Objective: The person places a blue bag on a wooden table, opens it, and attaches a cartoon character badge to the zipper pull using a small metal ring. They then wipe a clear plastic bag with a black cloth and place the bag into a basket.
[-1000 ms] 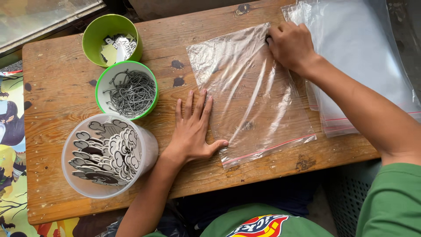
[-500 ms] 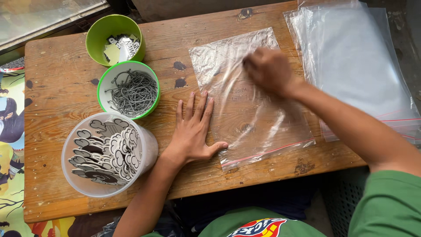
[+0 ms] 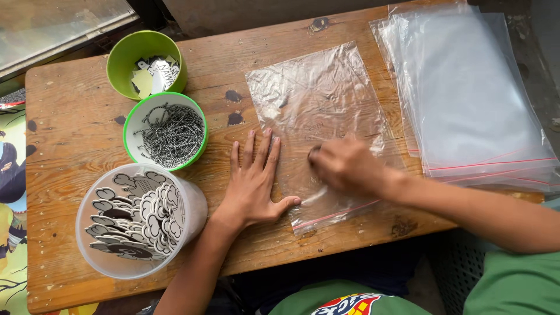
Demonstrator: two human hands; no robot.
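Left hand (image 3: 252,181) is flat at centre frame, fingers (image 3: 257,153) spread apart and pointing to the top, palm down on the worn wooden counter (image 3: 70,122), thumb and outer fingers pressing the left edge of the crinkled clear plastic zip bag (image 3: 318,99). That bag lies flat in the middle of the frame, its red-striped closure at the lower end near the counter's front edge. Right hand (image 3: 345,166) sits on top of the bag just right of the left one, motion-blurred, knuckles up; fingers look curled together, but I cannot tell whether they pinch anything. Its forearm runs off to the lower right. Upper right, a stack of smooth clear plastic bags (image 3: 472,99) overhangs the counter, cut by the frame edge. At left, three tubs: a lime green cup of black-and-white printed cutouts (image 3: 147,61), a green-rimmed white bowl of metal ball chains (image 3: 166,131), and a translucent round tub of cloud-shaped black-and-white charms (image 3: 140,219), well apart from both hands
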